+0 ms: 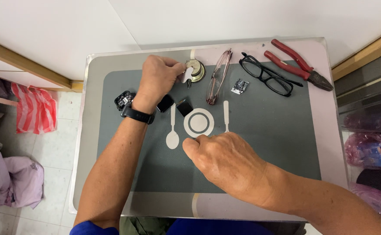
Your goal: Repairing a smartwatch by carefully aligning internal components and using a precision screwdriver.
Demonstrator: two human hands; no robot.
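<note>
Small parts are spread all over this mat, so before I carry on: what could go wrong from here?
1. The left hand grips the round metal part right beside the folded brown glasses; a slip could knock them.
2. The left forearm lies close to the small dark square pieces and may sweep them aside.
3. The red-handled pliers lie near the mat's far right corner, likely to fall if bumped.

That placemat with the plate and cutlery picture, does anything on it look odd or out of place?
Yes. The placemat carries no meal, only tools and parts: red-handled pliers, two pairs of glasses, a tiny circuit board and small black gadgets. The left hand touches a round metal part. Nothing looks spilled or clearly broken.
</note>
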